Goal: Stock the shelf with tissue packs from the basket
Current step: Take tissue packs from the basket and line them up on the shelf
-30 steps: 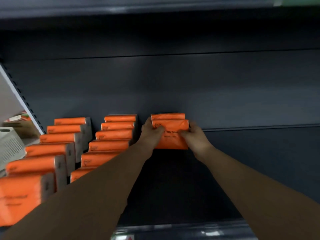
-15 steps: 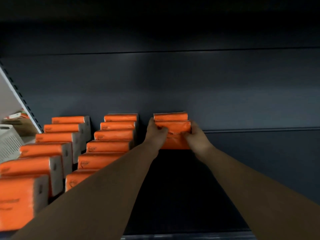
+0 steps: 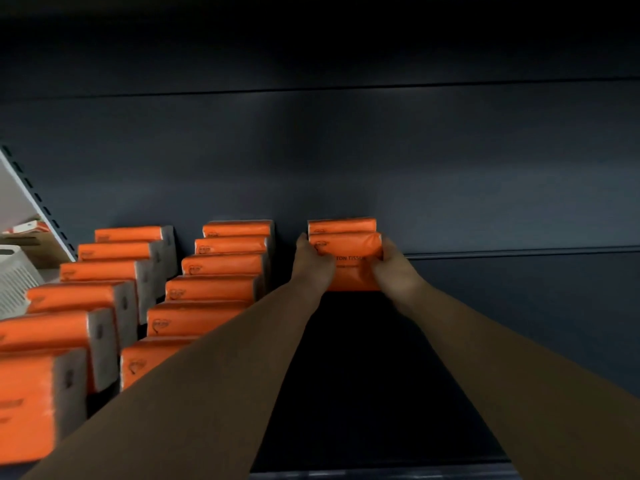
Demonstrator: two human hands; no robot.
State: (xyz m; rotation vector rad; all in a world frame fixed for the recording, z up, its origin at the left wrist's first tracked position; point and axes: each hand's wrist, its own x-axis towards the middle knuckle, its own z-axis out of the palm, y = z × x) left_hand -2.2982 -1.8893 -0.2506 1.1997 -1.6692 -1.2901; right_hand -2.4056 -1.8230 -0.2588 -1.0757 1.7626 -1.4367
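Inspector: Status at the front of the shelf (image 3: 363, 375)?

Clerk: Two forearms cross the front lip. To their left stand two rows of orange packs, the left row (image 3: 86, 296) and the second row (image 3: 207, 289). Six packs show in each, upright, running from the front edge to the rear.

Inspector: And the lane under the arms?

Clerk: Bare dark deck from the lip nearly to the rear. The deck to the right of it is bare too.

Inspector: Hands?

Clerk: The left hand (image 3: 313, 268) grasps the left end of a tissue pack (image 3: 349, 261) and the right hand (image 3: 394, 271) grasps the right end, fingers curled round its edges. Neither hand has let go.

Inspector: Position of that pack?

Clerk: Upright at the far end of the third lane, just in front of the rear pack (image 3: 341, 225), which stands against the back panel (image 3: 415, 168). Whether the two packs touch, and whether the base bears on the deck, cannot be told.

Inspector: Assessment?

Clerk: Two rows look complete. The third is at its second pack, so roughly four more would match its neighbours, and the right-hand stretch is unstocked. The task is judged under half done. A white slatted container (image 3: 15, 282) at far left may be the basket, but its contents are not visible.
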